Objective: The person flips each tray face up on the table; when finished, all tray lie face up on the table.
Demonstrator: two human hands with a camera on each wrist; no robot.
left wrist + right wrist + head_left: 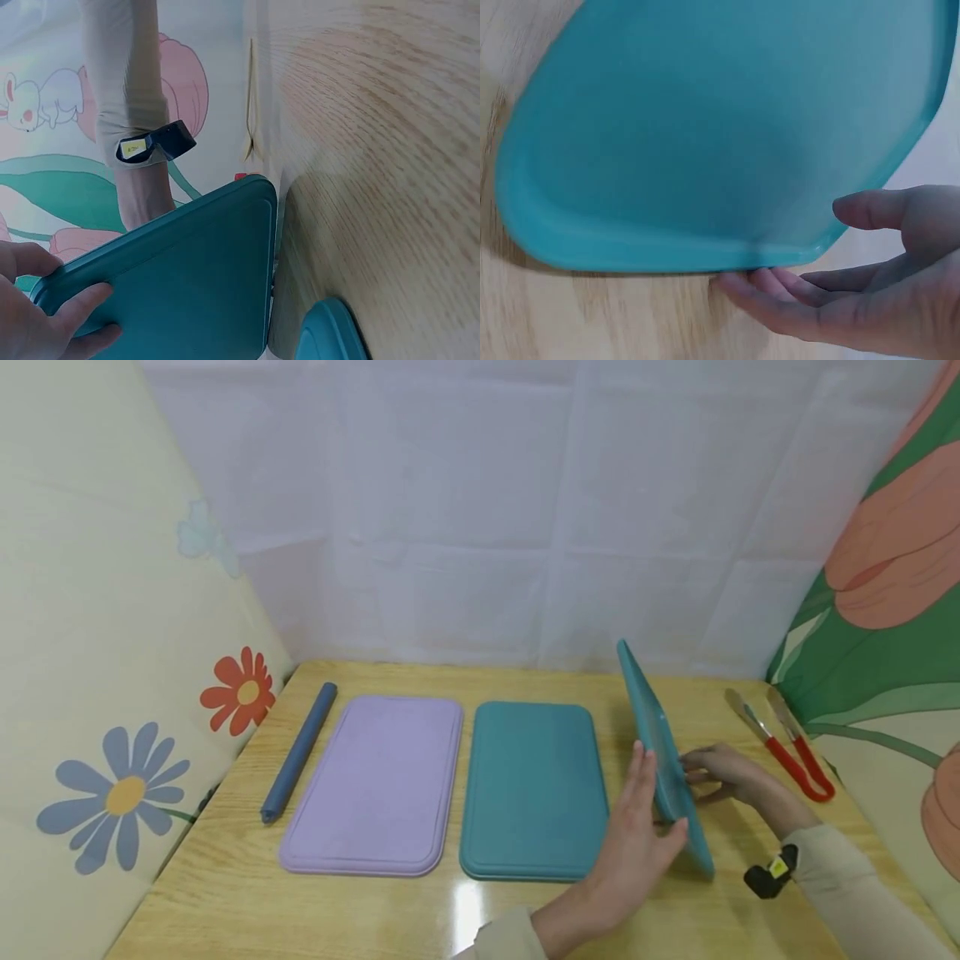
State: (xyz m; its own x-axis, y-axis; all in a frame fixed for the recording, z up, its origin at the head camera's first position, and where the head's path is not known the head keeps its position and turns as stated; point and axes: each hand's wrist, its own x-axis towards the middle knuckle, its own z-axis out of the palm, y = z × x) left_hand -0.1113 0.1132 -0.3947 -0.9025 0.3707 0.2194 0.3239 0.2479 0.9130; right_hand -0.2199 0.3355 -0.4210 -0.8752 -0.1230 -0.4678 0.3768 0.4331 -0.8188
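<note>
A teal board (pixel 671 777) stands tilted on its long edge at the right of the table. My left hand (pixel 630 860) grips its near side, fingers spread on the left face and thumb round the edge, as the left wrist view shows of the board (pixel 202 277) and hand (pixel 45 315). On the other side, my right hand (pixel 731 772) touches the board. In the right wrist view the fingers of that hand (pixel 870 285) meet the rim of the board (pixel 705 135), thumb beside the corner, apart from the fingers.
Another teal board (pixel 532 785) lies flat in the middle, with a lilac board (pixel 382 785) to its left. A dark blue rod (pixel 300 752) lies at the far left. Red-handled tongs (pixel 798 764) lie at the right, by the flowered cloth (pixel 892 693).
</note>
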